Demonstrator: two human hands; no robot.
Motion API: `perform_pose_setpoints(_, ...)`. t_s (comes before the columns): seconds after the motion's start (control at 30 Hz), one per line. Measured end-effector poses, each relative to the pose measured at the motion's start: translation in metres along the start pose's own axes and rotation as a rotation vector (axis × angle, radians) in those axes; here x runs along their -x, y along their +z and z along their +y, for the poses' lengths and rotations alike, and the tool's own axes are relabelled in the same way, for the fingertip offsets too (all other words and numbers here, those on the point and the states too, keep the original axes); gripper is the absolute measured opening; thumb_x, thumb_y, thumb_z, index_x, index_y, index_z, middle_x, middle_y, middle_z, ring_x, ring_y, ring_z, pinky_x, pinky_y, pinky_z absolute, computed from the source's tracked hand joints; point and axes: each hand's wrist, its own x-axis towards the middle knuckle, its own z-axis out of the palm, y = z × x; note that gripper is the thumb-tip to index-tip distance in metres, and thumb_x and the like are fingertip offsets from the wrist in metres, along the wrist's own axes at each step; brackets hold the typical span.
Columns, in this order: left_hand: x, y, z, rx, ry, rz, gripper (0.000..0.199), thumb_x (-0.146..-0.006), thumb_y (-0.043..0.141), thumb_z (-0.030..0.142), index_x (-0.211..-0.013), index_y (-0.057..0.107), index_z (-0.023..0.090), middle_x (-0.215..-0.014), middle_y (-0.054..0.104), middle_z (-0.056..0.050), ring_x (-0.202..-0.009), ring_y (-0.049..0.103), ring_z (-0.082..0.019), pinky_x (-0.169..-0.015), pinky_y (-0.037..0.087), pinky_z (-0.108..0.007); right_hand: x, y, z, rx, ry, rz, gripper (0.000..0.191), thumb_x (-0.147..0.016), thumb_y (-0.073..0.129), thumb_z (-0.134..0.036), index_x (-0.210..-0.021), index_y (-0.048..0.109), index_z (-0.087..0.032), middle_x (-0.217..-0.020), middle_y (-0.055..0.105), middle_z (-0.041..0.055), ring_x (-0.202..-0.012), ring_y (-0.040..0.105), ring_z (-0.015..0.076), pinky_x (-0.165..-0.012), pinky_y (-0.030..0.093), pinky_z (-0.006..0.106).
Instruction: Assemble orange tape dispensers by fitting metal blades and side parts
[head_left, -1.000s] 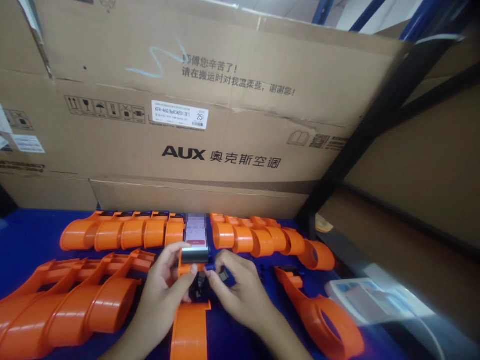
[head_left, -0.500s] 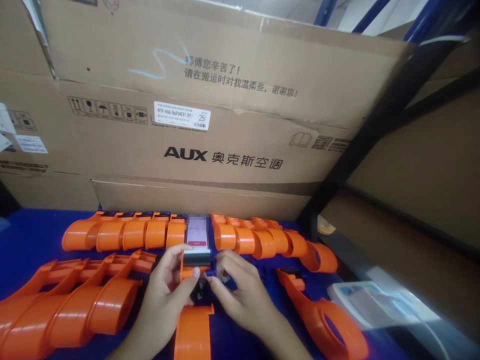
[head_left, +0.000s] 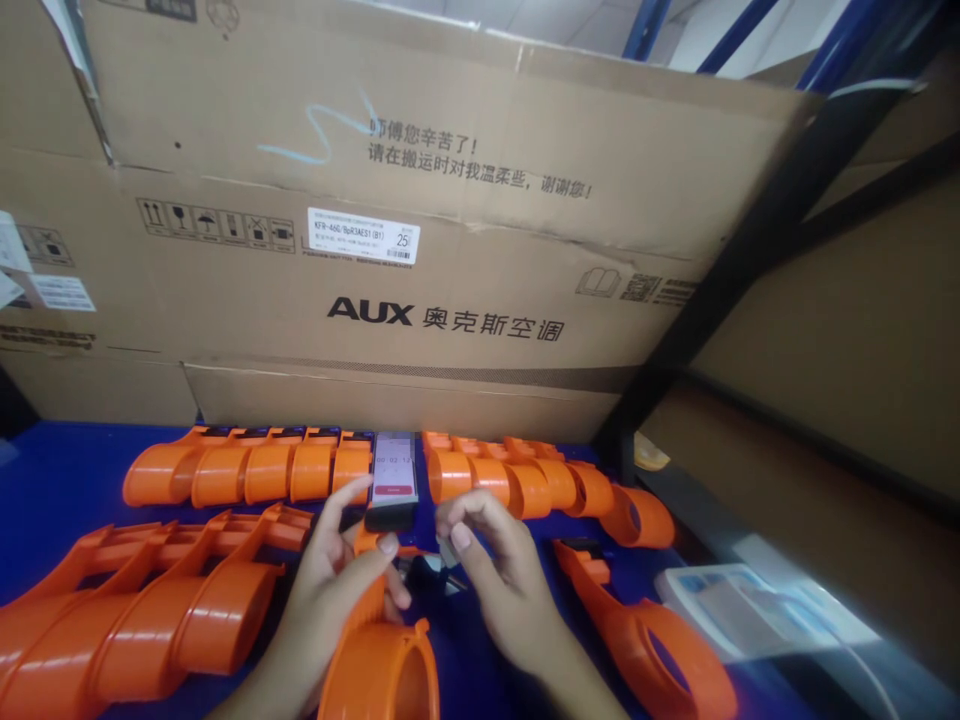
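My left hand (head_left: 341,565) is closed around an orange plastic tape dispenser (head_left: 379,670), thumb on its upper part. The dispenser's round hub faces the lower edge of the view, its opening turned partly to the right. Just to its right, my right hand (head_left: 495,580) pinches a small greyish piece (head_left: 448,550), mostly covered by the fingers, so its kind is unclear. Small dark parts (head_left: 427,575) lie on the blue surface between the hands. Beyond my left fingers stands a phone (head_left: 394,470) with a timer on its screen.
Rows of orange tape dispensers (head_left: 221,475) line the blue table (head_left: 67,460) at the left and back right. A single dispenser (head_left: 660,650) lies at the right, beside a white-and-blue box (head_left: 765,605). A large cardboard box (head_left: 450,270) and a dark rack post (head_left: 720,270) stand behind.
The tape dispenser has turned in my left hand, and its hub opening now shows. My right hand has drawn slightly right, away from it.
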Motion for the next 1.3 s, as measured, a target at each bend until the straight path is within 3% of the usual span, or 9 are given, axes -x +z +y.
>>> perform_pose_setpoints(0.17,0.006,0.008,0.007,0.077,-0.124,-0.036,0.104,-0.082,0.084,0.033,-0.161,0.016,0.031,-0.106,0.080,-0.013,-0.061,0.078,-0.024,-0.054,0.063,-0.032,0.001,0.002,-0.005,-0.190,0.194,-0.064,0.040,-0.102,0.053,-0.050,-0.135,0.054,-0.028,-0.100,0.066,0.0047,-0.090,0.065,0.0227,-0.080,0.051,0.034)
perform_pose_setpoints(0.27,0.009,0.009,0.006,0.087,-0.134,-0.056,0.107,-0.083,0.083,0.034,-0.163,0.012,0.040,-0.137,0.067,-0.019,-0.080,0.081,-0.032,-0.060,0.066,-0.037,0.002,0.002,-0.009,-0.297,0.232,-0.104,0.043,-0.100,0.055,-0.053,-0.136,0.054,-0.030,-0.106,0.068,0.0056,-0.099,0.066,0.0251,-0.091,0.051,0.038)
perform_pose_setpoints(0.4,0.008,0.005,0.001,0.071,-0.165,-0.097,0.098,-0.087,0.080,0.037,-0.161,0.017,0.052,-0.168,0.037,-0.014,-0.097,0.079,-0.038,-0.067,0.068,-0.042,0.001,0.003,-0.007,-0.455,0.257,-0.175,0.044,-0.100,0.057,-0.051,-0.139,0.051,-0.031,-0.114,0.070,0.0063,-0.104,0.068,0.0253,-0.099,0.049,0.042)
perform_pose_setpoints(0.57,0.004,0.002,-0.003,0.053,-0.192,-0.122,0.092,-0.088,0.078,0.038,-0.162,0.024,0.048,-0.163,0.045,-0.015,-0.102,0.078,-0.038,-0.071,0.067,-0.044,-0.002,0.009,-0.002,-0.534,0.291,-0.154,0.046,-0.098,0.058,-0.057,-0.135,0.052,-0.030,-0.113,0.069,0.0064,-0.100,0.068,0.0236,-0.094,0.051,0.038)
perform_pose_setpoints(0.67,0.004,0.004,-0.004,0.088,-0.103,-0.181,0.086,-0.081,0.085,0.029,-0.156,0.045,0.036,-0.153,0.057,-0.015,-0.111,0.074,-0.037,-0.084,0.065,-0.044,-0.001,0.014,0.000,-0.484,0.318,-0.103,0.046,-0.094,0.064,-0.058,-0.127,0.054,-0.028,-0.103,0.067,0.0050,-0.086,0.064,0.0203,-0.074,0.052,0.030)
perform_pose_setpoints(0.8,0.009,0.005,-0.005,0.117,-0.032,-0.212,0.081,-0.077,0.087,0.032,-0.151,0.054,0.029,-0.143,0.066,-0.015,-0.116,0.071,-0.039,-0.094,0.061,-0.048,0.001,0.019,0.004,-0.432,0.293,-0.106,0.044,-0.091,0.070,-0.057,-0.119,0.053,-0.027,-0.083,0.057,-0.0014,-0.068,0.051,0.0145,-0.057,0.042,0.024)
perform_pose_setpoints(0.97,0.008,-0.001,-0.006,-0.015,-0.027,-0.064,0.054,-0.082,0.082,0.036,-0.134,0.071,0.025,-0.143,0.068,-0.012,-0.140,0.054,-0.036,-0.112,0.050,-0.046,0.001,0.021,0.003,-0.372,0.267,-0.124,0.043,-0.092,0.069,-0.057,-0.114,0.047,-0.027,-0.083,0.053,-0.0025,-0.066,0.047,0.0134,-0.056,0.041,0.024)
perform_pose_setpoints(1.17,0.005,-0.004,-0.005,-0.045,-0.084,-0.074,0.048,-0.084,0.080,0.033,-0.130,0.073,0.025,-0.139,0.071,-0.009,-0.138,0.057,-0.031,-0.117,0.044,-0.040,0.004,0.025,-0.002,-0.386,0.243,-0.095,0.038,-0.094,0.071,-0.051,-0.100,0.041,-0.027,-0.087,0.054,-0.0030,-0.074,0.052,0.0132,-0.065,0.045,0.024)
perform_pose_setpoints(1.3,0.006,-0.003,-0.004,-0.040,-0.059,-0.021,0.048,-0.084,0.079,0.033,-0.131,0.072,0.026,-0.140,0.070,-0.009,-0.136,0.059,-0.033,-0.111,0.049,-0.041,0.003,0.021,-0.003,-0.290,0.216,-0.108,0.028,-0.102,0.058,-0.049,-0.113,0.047,-0.026,-0.090,0.059,-0.0004,-0.073,0.056,0.0147,-0.064,0.049,0.027)
